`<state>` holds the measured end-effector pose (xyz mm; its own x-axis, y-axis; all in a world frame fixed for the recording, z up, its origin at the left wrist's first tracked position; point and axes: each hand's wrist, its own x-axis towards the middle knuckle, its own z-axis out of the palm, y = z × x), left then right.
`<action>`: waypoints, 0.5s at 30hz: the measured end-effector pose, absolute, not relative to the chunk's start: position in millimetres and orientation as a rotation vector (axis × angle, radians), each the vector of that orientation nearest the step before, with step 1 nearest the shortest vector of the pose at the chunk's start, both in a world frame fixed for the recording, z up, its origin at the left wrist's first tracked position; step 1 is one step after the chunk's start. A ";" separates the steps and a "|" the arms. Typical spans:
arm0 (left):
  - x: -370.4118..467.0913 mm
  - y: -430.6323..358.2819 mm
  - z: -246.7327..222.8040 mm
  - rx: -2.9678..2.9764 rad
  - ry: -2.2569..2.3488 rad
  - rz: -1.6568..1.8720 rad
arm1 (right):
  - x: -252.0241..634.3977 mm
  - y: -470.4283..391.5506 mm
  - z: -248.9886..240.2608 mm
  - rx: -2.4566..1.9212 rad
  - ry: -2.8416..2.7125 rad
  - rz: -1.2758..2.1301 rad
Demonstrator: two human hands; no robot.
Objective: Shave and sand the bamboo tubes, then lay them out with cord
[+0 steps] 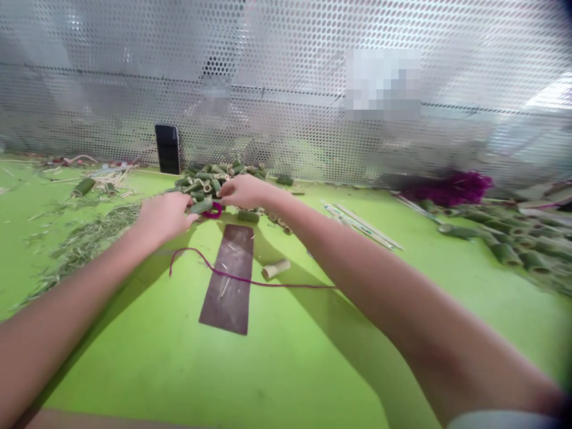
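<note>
My left hand [165, 215] grips a short green bamboo piece [201, 207] between thumb and fingers, at the front of a pile of cut bamboo pieces [206, 176]. Beside it, my right hand [245, 190] reaches into the pile, its fingertips closed around another bamboo piece [215, 185]. A magenta ring of cord [213, 211] lies just below the fingers. Nearer me, a purple cord [236, 278] runs across a dark brown strip of sandpaper-like sheet [227, 307]. A pale, peeled bamboo piece [276, 269] lies right of the strip.
A phone [168, 149] stands upright against the perforated metal panel [286, 89]. Green shavings [96, 241] spread at left. On the right are thin sticks [364, 226], more bamboo pieces [513, 241] and a magenta bundle [465, 187]. Everything rests on a green table [179, 369].
</note>
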<state>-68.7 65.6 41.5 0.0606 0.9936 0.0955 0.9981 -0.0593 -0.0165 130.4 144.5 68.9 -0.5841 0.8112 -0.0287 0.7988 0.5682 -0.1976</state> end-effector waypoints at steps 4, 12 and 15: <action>-69.9 69.9 32.5 -2.269 -2.093 -0.051 | 170.8 136.1 88.1 -1.494 -2.605 0.252; -75.4 66.9 30.8 -2.355 -2.099 -0.118 | 268.2 82.3 98.8 -1.684 -2.424 0.242; -69.7 60.0 42.4 -2.360 -2.147 -0.224 | 310.3 58.9 97.8 -1.819 -2.312 0.203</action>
<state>-69.7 60.0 42.4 0.0897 0.9939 0.0648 0.9859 -0.0979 0.1358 310.3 58.9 97.8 -0.2277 0.9715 0.0661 0.9451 0.2368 -0.2253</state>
